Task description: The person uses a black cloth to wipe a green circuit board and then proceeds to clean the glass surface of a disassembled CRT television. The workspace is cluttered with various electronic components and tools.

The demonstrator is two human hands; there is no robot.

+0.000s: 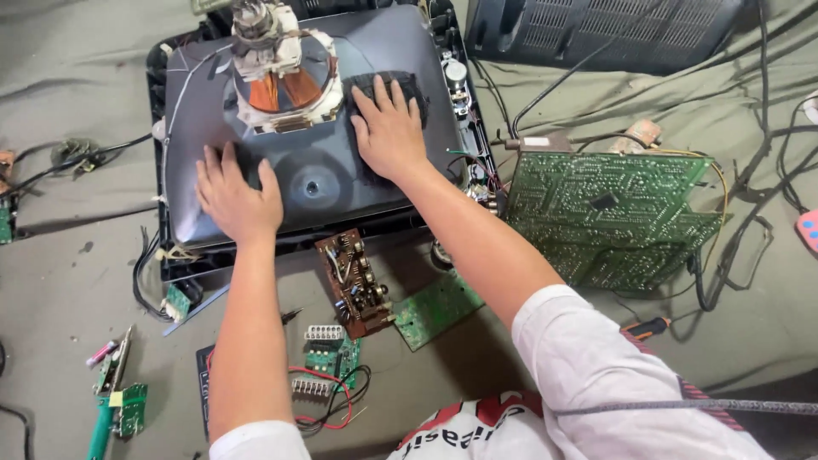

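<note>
Grey-green cloth floor [68, 77], cables everywhere; one picture tube [315, 170] face-down, three loose circuit boards beside it. Left hand [237, 194] flat, fingers spread on tube; right hand [389, 128] presses one dark cloth [383, 85] onto it

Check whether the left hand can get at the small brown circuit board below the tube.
Probably yes: the left hand lies flat on the picture tube, and the brown circuit board sits uncovered just below, nothing between them.

Grey-green cloth [68, 77] bears picture tube [315, 170], green circuit board [609, 217], cables [767, 170].
</note>
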